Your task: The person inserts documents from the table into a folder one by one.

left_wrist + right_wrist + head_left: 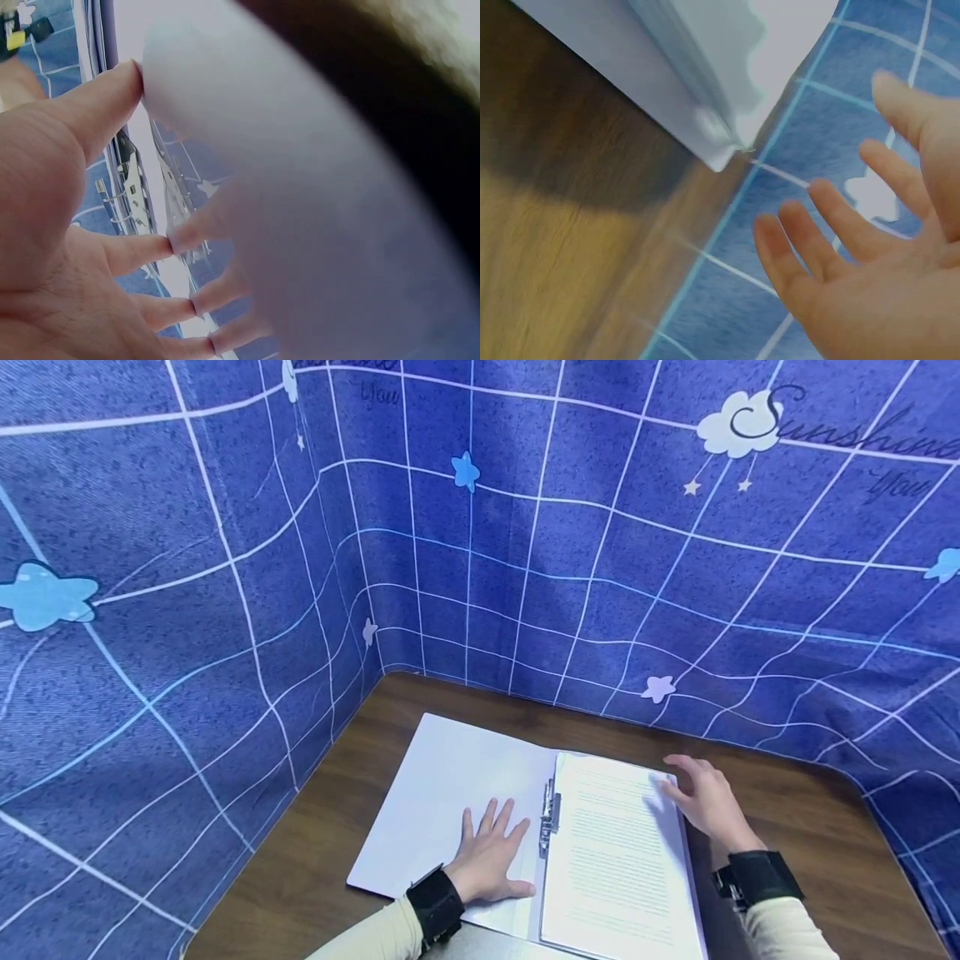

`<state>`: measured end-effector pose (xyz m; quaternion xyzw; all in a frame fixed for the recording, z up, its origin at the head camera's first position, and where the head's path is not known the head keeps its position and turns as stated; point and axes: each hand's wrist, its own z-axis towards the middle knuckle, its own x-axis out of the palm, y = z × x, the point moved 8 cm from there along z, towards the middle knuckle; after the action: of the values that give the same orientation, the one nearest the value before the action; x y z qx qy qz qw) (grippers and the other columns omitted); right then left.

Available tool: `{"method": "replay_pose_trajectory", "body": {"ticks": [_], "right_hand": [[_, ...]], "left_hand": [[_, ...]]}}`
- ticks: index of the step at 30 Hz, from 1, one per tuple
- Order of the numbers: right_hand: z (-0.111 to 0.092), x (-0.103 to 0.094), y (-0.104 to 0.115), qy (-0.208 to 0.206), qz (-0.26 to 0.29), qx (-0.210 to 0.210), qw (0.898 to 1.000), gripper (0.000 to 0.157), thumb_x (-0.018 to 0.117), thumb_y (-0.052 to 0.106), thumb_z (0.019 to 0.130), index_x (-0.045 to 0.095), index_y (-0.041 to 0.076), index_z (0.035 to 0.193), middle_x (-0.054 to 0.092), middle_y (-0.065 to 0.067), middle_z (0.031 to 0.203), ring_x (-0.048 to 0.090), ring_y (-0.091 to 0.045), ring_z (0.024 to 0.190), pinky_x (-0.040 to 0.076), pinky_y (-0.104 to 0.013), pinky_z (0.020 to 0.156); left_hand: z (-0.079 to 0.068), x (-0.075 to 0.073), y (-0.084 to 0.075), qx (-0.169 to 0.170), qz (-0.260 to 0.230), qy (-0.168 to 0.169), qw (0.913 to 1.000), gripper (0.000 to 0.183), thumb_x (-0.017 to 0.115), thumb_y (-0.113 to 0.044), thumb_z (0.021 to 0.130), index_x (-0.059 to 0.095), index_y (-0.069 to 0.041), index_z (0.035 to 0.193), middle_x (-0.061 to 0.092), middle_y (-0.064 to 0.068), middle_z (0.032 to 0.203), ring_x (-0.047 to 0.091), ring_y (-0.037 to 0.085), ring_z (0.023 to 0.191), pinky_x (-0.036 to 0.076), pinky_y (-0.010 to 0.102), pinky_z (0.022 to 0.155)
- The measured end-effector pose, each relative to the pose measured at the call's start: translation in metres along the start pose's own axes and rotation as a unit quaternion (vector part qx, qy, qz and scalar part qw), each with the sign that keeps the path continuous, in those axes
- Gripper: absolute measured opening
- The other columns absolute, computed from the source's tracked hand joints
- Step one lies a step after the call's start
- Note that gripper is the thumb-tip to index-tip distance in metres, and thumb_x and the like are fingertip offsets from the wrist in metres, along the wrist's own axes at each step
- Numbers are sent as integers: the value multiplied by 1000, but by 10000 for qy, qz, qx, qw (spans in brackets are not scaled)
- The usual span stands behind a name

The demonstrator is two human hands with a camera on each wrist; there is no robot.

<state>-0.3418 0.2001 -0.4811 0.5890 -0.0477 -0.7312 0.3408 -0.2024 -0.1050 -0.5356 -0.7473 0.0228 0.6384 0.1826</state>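
Observation:
An open binder folder (450, 777) lies on the wooden table, its metal lever clip (550, 818) running along the spine. Printed sheets (615, 860) rest on its right side. My left hand (491, 858) is spread on the bare inner cover, fingers straight and fingertips touching the glossy surface, which mirrors them in the left wrist view. Over the top right corner of the sheets hovers my right hand (708, 802), its fingers loosely bent and holding nothing. In the right wrist view that hand (870, 247) appears apart from the paper corner (735, 135).
The brown wooden table (315, 835) extends around the folder on the left, back and right. Blue curtains (525, 568) with a white grid, stars and clouds enclose the table's back and sides. Black bands (765, 877) circle both wrists.

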Motion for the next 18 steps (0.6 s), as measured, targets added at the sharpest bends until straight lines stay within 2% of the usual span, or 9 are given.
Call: {"method": "replay_pose_trajectory", "body": {"ticks": [3,7,10,13,18], "right_hand": [[-19,2,20,198,61,-378,9991,54,84,16,86,62,0,132,62,-30,127,54,-53,117,42,-71,93],[-51,14,44,512,255,-790,9952,64,89,20,80,61,2,135,61,-28,130,55,-51,116,45,-71,90],[-73,23,56,863,180,-683,9938,70,91,28,76,62,7,136,57,-29,135,53,-53,120,45,-72,90],[-90,32,61,1212,-82,-344,9920,75,91,41,74,62,14,137,53,-29,140,49,-55,125,44,-74,91],[-110,40,65,1277,-220,-135,9915,81,88,54,73,61,19,140,49,-28,146,44,-58,131,39,-79,93]], "left_hand": [[1,0,0,-3,-14,1,10000,99,79,-67,76,47,-15,154,29,20,165,23,47,152,17,78,112],[2,-1,1,-19,-39,28,10000,99,79,-67,77,47,-15,154,28,20,166,22,46,152,16,78,112],[2,0,0,-7,-81,54,10000,98,79,-67,77,47,-15,154,27,21,166,21,46,152,16,78,112],[2,1,0,-31,-95,80,9999,98,78,-67,78,47,-15,154,27,21,166,20,46,153,15,78,112],[3,2,-1,-74,-119,95,9999,98,78,-68,77,48,-15,154,28,21,166,21,46,152,15,78,112]]}}
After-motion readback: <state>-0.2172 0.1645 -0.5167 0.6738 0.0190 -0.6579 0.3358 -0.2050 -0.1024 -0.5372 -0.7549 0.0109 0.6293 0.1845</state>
